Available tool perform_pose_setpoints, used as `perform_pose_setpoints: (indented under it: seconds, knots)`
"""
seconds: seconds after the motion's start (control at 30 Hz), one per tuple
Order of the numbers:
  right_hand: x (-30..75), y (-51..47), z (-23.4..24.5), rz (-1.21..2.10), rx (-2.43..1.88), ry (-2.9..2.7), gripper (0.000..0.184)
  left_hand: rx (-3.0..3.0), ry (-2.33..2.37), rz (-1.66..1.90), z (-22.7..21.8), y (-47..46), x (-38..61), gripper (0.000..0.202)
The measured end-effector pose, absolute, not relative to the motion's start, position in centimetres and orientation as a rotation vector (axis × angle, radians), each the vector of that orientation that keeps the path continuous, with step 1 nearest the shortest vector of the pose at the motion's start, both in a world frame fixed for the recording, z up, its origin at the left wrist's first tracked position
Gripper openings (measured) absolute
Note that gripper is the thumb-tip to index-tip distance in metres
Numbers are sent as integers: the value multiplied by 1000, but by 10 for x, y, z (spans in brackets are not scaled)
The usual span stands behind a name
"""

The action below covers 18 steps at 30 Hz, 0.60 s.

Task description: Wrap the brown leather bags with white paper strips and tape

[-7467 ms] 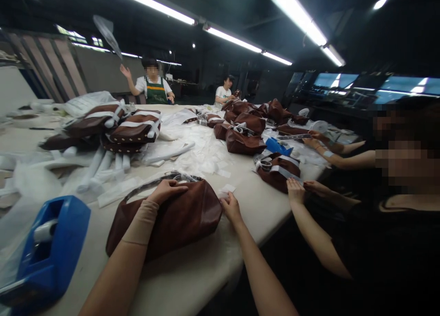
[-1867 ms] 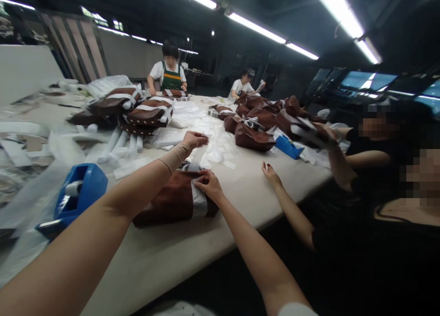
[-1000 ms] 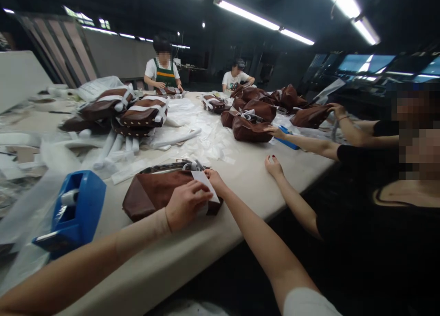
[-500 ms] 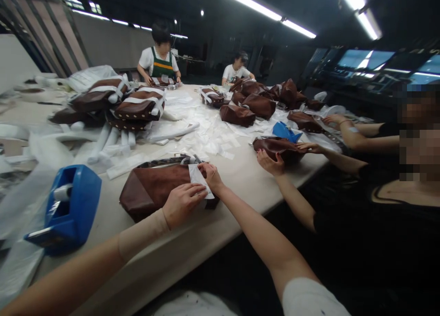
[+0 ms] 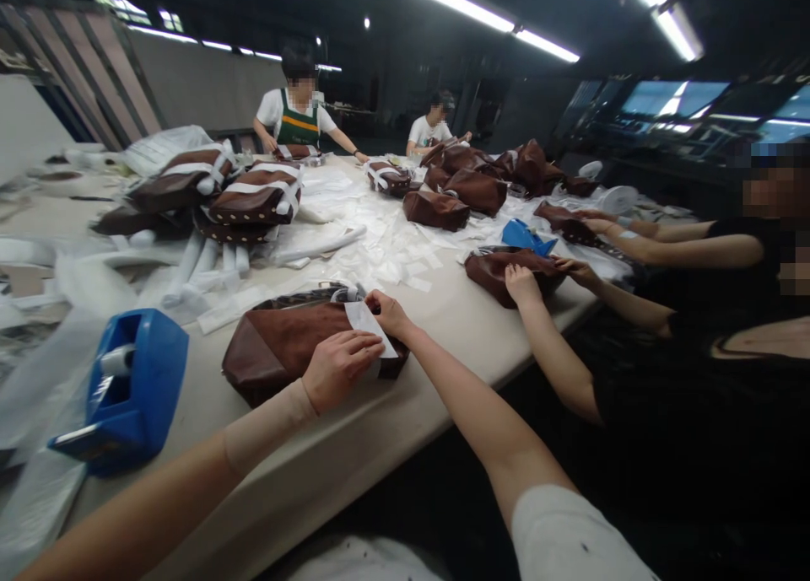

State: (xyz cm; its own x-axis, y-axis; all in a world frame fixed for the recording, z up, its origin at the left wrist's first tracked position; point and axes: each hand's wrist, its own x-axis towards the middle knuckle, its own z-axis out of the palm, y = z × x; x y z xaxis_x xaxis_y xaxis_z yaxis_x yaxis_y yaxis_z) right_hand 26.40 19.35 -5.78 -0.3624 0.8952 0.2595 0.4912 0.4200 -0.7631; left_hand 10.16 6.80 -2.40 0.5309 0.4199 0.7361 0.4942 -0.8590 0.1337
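Observation:
A brown leather bag (image 5: 278,345) lies on its side on the table in front of me, with a dark strap along its far edge. A white strip (image 5: 364,318) lies across its right part. My left hand (image 5: 338,366), in a beige wrist sleeve, rests with fingers outstretched over the strip's near end and the bag's front. At the strip's far right edge, my right hand (image 5: 389,318) has its thumb and fingers drawn together against the bag's top. Whatever is between those fingertips is hidden. A blue tape dispenser (image 5: 148,387) stands left of the bag.
Brown bags with white wrapping (image 5: 256,189) are stacked at the back left. More brown bags (image 5: 474,191) lie at the back right, with white sheets (image 5: 380,256) between. A neighbour's hands (image 5: 524,284) work on another bag (image 5: 490,277) close on my right; other people work farther off.
My right hand has shifted slightly along the strip's far edge, and the strip now lies flatter on the bag. My left hand stays nearly in place. The neighbour's near hand has moved onto their bag.

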Motion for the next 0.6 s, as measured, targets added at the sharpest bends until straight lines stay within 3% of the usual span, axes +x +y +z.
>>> perform_pose_setpoints:
  seconds: [0.33, 0.6]
  knots:
    - [266, 200, -62, 809, -1173, -2009, 25, -2808, -536, -726, -53, 65, 81, 30]
    - [266, 201, -62, 757, -1108, -2024, 25, -2784, -723, -914, -54, 64, 78, 31]
